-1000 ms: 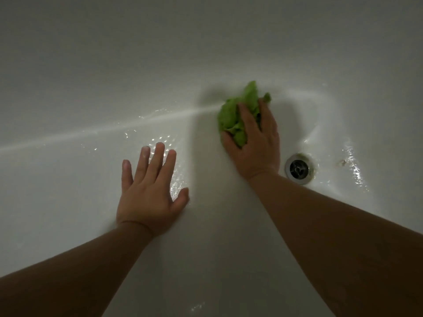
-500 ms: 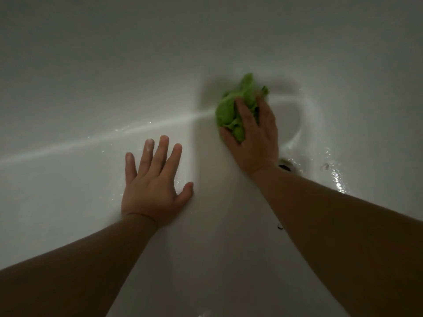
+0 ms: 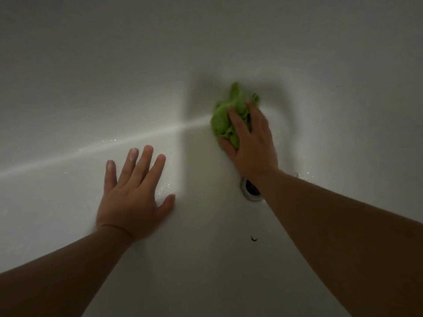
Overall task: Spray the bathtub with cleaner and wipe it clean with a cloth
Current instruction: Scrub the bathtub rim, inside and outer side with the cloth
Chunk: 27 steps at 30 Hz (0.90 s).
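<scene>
Down at the drain (image 3: 250, 191) end of the bathtub (image 3: 206, 259), right hand (image 3: 251, 143) grips a bunched green cloth (image 3: 225, 120); left hand (image 3: 132, 195) lies flat, fingers spread, on the wet floor.

A bathroom: white bathtub (image 3: 68, 202) with metal drain (image 3: 250, 191).

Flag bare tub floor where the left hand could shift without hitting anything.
Free: the tub floor left of the left hand, and the strip between both forearms. Crowded: around the drain, half under the right wrist, with the right hand pressing the green cloth.
</scene>
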Each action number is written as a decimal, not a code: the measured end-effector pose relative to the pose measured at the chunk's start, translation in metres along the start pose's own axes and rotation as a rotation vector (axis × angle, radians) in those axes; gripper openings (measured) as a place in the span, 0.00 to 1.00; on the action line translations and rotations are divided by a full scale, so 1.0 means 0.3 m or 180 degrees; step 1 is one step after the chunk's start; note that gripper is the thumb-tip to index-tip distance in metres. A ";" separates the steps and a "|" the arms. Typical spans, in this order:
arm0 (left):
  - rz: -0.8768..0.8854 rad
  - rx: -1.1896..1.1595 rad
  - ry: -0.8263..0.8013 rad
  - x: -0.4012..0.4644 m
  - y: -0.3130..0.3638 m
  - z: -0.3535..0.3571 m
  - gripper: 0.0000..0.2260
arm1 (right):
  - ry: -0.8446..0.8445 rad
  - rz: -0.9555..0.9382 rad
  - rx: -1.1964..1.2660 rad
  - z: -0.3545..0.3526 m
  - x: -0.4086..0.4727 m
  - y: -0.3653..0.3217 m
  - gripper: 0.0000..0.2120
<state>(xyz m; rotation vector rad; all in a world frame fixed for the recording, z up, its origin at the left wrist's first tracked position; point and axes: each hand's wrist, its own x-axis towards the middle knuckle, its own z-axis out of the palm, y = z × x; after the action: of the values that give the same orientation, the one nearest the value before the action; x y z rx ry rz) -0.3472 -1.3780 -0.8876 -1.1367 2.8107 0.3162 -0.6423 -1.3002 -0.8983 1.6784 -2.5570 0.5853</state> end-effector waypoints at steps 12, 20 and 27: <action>0.0066 0.0102 -0.0072 0.022 0.002 0.005 0.39 | 0.0053 0.0835 0.0172 0.010 -0.108 -0.078 0.28; 0.0176 0.0147 -0.0052 0.041 0.002 0.009 0.38 | 0.0232 0.0988 -0.0152 -0.011 0.061 -0.008 0.29; 0.0305 0.0161 0.0016 0.052 0.004 0.010 0.38 | 0.0275 0.0700 0.0052 0.028 0.020 -0.082 0.29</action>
<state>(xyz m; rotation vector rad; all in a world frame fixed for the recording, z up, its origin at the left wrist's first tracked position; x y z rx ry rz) -0.3591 -1.3869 -0.8929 -0.9962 2.8657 0.2482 -0.6213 -1.3167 -0.8977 1.3525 -2.6992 0.6746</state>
